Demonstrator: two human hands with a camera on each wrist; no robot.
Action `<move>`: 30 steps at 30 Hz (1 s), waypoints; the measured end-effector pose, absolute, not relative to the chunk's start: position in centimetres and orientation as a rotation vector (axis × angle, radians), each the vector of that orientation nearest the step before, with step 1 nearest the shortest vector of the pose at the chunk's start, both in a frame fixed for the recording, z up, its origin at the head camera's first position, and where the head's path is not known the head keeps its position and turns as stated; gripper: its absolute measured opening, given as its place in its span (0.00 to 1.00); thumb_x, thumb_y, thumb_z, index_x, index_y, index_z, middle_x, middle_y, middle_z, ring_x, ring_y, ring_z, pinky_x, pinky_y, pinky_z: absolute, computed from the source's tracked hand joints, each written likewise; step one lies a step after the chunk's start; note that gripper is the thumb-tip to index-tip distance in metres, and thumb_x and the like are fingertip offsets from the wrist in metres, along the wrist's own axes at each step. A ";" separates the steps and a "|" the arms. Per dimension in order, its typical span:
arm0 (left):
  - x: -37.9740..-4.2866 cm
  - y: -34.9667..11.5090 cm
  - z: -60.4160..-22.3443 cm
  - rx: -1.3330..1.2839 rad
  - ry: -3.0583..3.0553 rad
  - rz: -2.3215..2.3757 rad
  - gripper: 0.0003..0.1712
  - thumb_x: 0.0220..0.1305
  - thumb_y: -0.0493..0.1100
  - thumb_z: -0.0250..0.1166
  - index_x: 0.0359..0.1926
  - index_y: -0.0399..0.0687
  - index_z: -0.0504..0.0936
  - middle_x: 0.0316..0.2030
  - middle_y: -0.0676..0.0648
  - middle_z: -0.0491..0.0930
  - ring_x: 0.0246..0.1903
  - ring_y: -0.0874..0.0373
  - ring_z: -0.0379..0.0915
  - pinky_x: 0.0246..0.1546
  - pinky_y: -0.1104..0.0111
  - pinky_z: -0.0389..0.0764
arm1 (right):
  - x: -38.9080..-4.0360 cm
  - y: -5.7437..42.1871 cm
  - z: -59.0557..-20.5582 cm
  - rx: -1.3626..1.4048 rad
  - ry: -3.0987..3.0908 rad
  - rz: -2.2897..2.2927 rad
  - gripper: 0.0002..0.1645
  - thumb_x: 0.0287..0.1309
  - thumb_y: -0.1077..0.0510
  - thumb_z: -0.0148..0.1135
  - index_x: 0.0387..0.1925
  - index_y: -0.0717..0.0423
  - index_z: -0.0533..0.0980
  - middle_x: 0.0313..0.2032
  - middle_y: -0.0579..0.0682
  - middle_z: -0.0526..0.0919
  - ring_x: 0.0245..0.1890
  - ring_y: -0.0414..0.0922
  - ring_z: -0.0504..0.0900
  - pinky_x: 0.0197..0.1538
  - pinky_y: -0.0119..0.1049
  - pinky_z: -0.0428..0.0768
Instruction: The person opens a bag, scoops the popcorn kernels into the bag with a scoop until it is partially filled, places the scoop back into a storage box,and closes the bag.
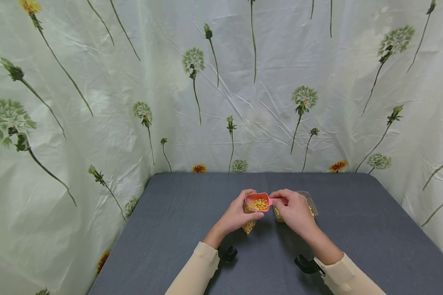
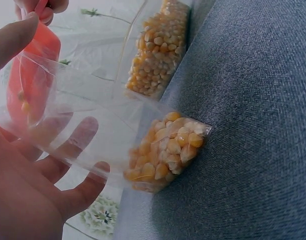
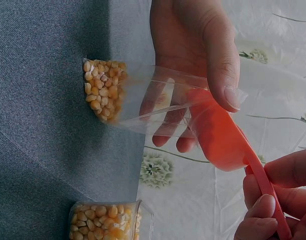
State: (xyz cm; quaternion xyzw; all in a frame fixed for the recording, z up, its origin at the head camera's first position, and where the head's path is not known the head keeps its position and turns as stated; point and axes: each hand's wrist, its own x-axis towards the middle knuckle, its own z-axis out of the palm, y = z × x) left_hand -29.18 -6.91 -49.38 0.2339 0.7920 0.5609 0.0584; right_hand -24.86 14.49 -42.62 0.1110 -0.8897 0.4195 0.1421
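My left hand [image 1: 236,211] holds a clear plastic bag [image 2: 103,130] upright by its mouth, thumb on one side and fingers spread along the other. Corn kernels [image 2: 165,150] fill the bag's lower end, which hangs close over the table. With fingers and thumb my right hand [image 1: 294,211] pinches the handle of a red scoop [image 1: 258,202]. The scoop's bowl, with yellow kernels in it, is tipped into the bag's mouth. Behind the right hand stands a clear plastic container [image 3: 105,220] of corn kernels, partly hidden by that hand in the head view.
A dark grey-blue cloth covers the table [image 1: 177,229]. Behind it hangs a pale curtain [image 1: 221,102] printed with dandelions. Black straps with small mounts [image 1: 229,254] sit at both wrists, below the cream sleeves [image 1: 199,266].
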 end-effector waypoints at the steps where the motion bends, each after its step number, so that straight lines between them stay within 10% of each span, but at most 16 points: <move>1: -29.2 -6.9 -49.4 0.710 2.395 1.702 0.43 0.57 0.59 0.75 0.70 0.66 0.64 0.54 0.58 0.76 0.46 0.60 0.77 0.45 0.64 0.80 | -24.8 14.5 -42.6 0.321 -2.566 1.205 0.06 0.63 0.62 0.66 0.40 0.54 0.86 0.34 0.48 0.84 0.27 0.44 0.75 0.28 0.37 0.76; 30: -29.1 -6.8 -49.2 0.727 2.452 1.664 0.46 0.58 0.59 0.75 0.71 0.55 0.64 0.57 0.59 0.73 0.50 0.59 0.74 0.44 0.65 0.80 | -23.9 13.7 -42.6 0.566 -2.405 0.782 0.06 0.56 0.64 0.72 0.37 0.54 0.86 0.28 0.42 0.76 0.23 0.38 0.69 0.26 0.33 0.73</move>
